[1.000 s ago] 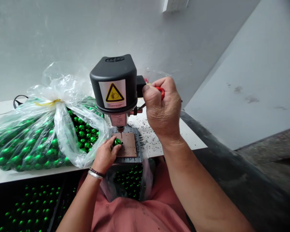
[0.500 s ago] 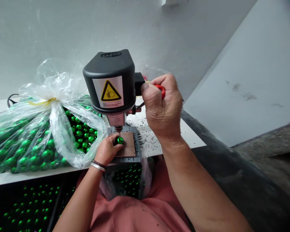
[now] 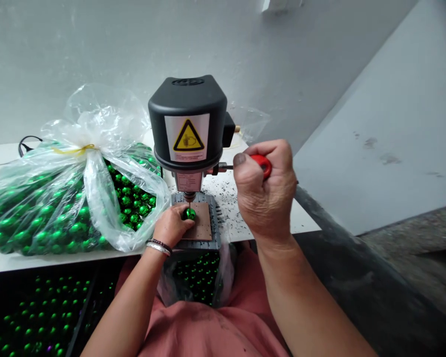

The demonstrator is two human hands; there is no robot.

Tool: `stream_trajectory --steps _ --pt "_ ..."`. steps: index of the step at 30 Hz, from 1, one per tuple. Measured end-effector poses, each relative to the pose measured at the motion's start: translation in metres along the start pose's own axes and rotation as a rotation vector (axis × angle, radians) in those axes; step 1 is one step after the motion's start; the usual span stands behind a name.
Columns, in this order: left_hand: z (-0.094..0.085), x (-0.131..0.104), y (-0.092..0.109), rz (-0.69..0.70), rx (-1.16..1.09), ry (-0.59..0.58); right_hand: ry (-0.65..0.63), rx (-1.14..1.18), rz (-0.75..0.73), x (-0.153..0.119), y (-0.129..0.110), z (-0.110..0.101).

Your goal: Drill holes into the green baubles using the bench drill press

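In the head view a black drill press (image 3: 188,124) with a yellow warning sticker stands on the white table. My right hand (image 3: 267,186) is closed around its red-knobbed feed lever (image 3: 262,166). Below the chuck, my left hand (image 3: 171,223) pinches a shiny green ball (image 3: 189,213) between thumb and fingers. The ball rests on a brown board (image 3: 202,228) laid over the grey drill base (image 3: 214,238). The thin drill bit (image 3: 189,204) comes down to the top of the ball; whether it has entered cannot be made out.
A large clear bag (image 3: 59,208) of green balls, tied with yellow string, lies left of the drill with an opening facing it. Dark shavings (image 3: 232,213) litter the white table (image 3: 301,218). More green balls (image 3: 196,275) sit in a bag at my lap and in a dark container (image 3: 40,312) lower left.
My right hand and the red-knobbed lever have swung downward. My left hand still holds the green ball under the bit. The whole view has shifted slightly.
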State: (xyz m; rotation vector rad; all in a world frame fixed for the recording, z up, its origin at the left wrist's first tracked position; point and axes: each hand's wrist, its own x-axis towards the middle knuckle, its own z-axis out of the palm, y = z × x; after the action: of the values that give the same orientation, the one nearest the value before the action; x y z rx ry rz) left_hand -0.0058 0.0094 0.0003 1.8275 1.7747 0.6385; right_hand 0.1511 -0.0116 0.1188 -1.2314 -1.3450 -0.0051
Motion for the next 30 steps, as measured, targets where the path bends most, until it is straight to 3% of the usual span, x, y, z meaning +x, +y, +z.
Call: stream_trajectory --steps 5,10,16,23,30 --pt "0.000 -0.001 0.005 -0.010 0.172 -0.042 -0.006 0.065 -0.004 -0.006 0.001 -0.001" --pt "0.000 -0.002 0.005 0.006 0.177 -0.056 0.045 -0.003 -0.153 -0.021 0.012 -0.003" --pt "0.000 -0.002 0.003 0.010 0.182 -0.046 0.051 -0.042 -0.231 -0.035 0.020 -0.003" --pt "0.000 -0.002 0.001 0.015 0.139 -0.046 0.094 0.008 -0.243 -0.046 0.028 0.003" --pt "-0.001 -0.003 0.002 -0.014 0.145 -0.048 0.126 0.134 -0.147 -0.058 0.036 0.014"
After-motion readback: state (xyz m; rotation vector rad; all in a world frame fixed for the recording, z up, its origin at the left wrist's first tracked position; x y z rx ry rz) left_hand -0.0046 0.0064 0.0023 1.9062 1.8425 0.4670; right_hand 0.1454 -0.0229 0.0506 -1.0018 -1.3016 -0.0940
